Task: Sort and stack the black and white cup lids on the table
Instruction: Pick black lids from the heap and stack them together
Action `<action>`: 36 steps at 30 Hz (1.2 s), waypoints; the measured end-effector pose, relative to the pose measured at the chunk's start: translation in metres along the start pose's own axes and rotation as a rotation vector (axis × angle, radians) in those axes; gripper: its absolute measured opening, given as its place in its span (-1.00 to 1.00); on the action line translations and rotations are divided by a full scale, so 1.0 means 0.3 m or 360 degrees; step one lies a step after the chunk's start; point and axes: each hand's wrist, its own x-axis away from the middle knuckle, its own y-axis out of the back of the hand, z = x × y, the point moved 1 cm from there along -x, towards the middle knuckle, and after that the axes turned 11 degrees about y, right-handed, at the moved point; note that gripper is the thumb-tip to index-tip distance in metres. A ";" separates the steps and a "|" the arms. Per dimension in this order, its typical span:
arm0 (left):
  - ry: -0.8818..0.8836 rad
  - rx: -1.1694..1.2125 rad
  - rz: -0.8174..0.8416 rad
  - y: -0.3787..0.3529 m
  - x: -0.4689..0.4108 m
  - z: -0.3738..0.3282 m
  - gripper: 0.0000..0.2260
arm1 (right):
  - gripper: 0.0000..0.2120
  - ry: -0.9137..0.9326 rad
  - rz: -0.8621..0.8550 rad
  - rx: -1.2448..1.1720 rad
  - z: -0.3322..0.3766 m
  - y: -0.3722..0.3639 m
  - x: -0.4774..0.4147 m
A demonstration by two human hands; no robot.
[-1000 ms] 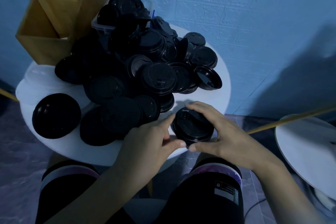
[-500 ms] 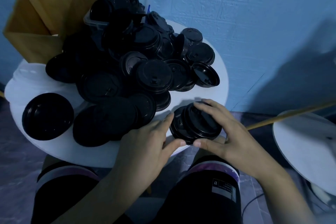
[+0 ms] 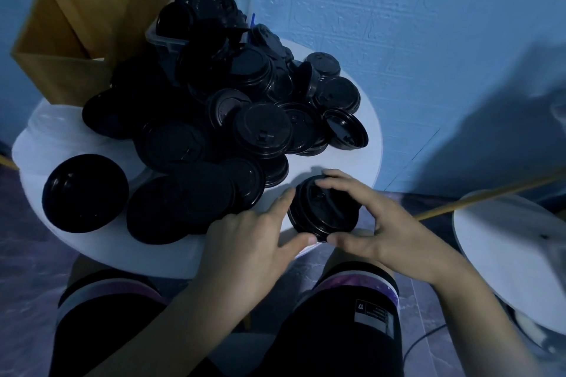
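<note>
Worktop: round and white (image 3: 352,159), pushed up near a blue wall.
Stack: a short stack (image 3: 324,214) of black lids sits on the near right part of the worktop, with its near rim just about at the edge.
Right hand: the right hand (image 3: 386,223) is clamped on the stack. Its fingers arch over the top and far side and its thumb is on the near rim.
Left hand: the left hand (image 3: 254,242) lies low with fairly straight fingers. The forefinger tip touches the stack's left side and the thumb reaches to the near rim, almost meeting the other thumb. It holds nothing.
Pile: a loose pile (image 3: 232,122) of black lids fills the middle and back, some tipped on edge. Its nearest lids are just beside the left hand.
Open room: a bare strip runs between pile and stack out to the right rim. There is more bare white at the near left.
Lone lid: one lid (image 3: 85,193) lies flat near the left edge, apart from the pile.
Back edge: a clear tub (image 3: 159,37) heaped with lids, with a wooden box (image 3: 70,37) beside it.
Off the right: a second white table (image 3: 505,248) stands well apart.
Below: the person's knees sit under the near edge.
</note>
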 end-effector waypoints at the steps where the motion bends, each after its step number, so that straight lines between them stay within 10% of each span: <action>1: 0.0005 0.0000 -0.0007 -0.003 -0.002 0.003 -0.17 | -0.30 -0.0016 0.0046 0.0008 -0.001 0.004 -0.003; 11: 0.0021 0.0004 -0.0013 -0.002 -0.005 0.018 -0.34 | -0.50 -0.0001 -0.0090 0.0144 -0.001 -0.028 -0.028; 36: 0.0004 -0.0039 -0.0016 0.023 -0.008 -0.014 -0.15 | -0.24 -0.0128 -0.0077 0.0461 0.008 -0.022 -0.041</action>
